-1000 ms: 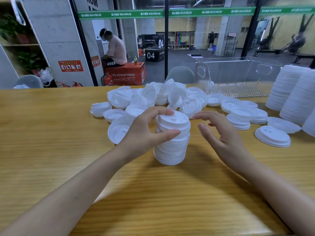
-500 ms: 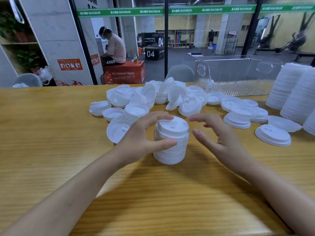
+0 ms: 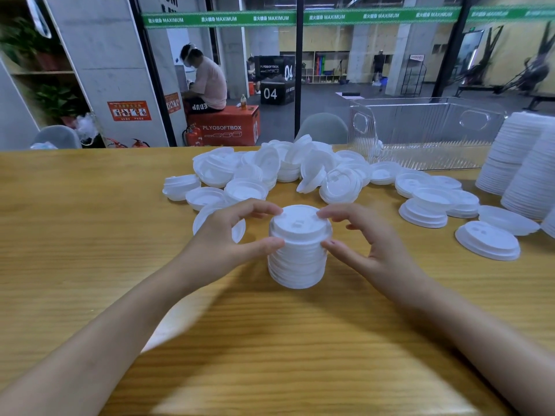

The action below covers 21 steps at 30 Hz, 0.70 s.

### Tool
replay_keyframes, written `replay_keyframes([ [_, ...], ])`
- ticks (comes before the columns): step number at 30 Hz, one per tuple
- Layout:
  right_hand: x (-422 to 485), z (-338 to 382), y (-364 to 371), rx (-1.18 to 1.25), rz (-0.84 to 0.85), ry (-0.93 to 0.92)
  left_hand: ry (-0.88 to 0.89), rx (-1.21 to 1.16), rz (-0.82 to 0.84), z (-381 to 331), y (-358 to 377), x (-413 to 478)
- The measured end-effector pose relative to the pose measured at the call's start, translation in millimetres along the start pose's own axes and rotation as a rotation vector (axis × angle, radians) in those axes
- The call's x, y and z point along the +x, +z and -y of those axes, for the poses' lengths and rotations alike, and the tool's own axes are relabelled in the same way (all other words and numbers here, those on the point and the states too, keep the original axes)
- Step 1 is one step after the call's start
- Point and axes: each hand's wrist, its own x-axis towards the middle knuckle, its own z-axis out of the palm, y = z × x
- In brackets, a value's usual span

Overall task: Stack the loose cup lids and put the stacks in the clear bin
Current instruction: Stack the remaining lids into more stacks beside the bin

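A short stack of white cup lids (image 3: 297, 253) stands on the wooden table (image 3: 75, 250) in front of me. My left hand (image 3: 222, 241) grips its left side, fingers over the top rim and thumb on the front. My right hand (image 3: 369, 244) grips the right side the same way. Behind the stack lies a heap of loose white lids (image 3: 288, 169). More loose lids (image 3: 432, 199) lie to the right. The clear bin (image 3: 426, 136) stands at the back right of the table and looks empty.
Tall stacks of white lids (image 3: 525, 163) stand at the right edge, next to the bin. A single lid (image 3: 488, 240) lies in front of them. A glass wall runs behind the table, with a seated person beyond it.
My right hand has closed in from the right and now holds the stack. The stack looks shorter and pressed together. My left hand has kept its hold.
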Motion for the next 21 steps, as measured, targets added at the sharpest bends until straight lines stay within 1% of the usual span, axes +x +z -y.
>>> replay_keyframes([
  [5,3,4,3,-0.022,-0.011,-0.029,-0.021,-0.085,0.003,6,1,-3],
  [8,2,8,3,0.033,0.038,0.045,-0.038,-0.082,0.034,7,8,-4],
  [11,2,10,4,0.123,0.088,0.129,-0.024,-0.075,0.021,8,16,-3],
  [17,3,10,6,0.152,0.075,0.143,0.006,-0.135,-0.012,14,21,-3],
  [21,1,9,6,0.136,0.057,0.126,0.033,-0.093,-0.003,16,21,-3],
])
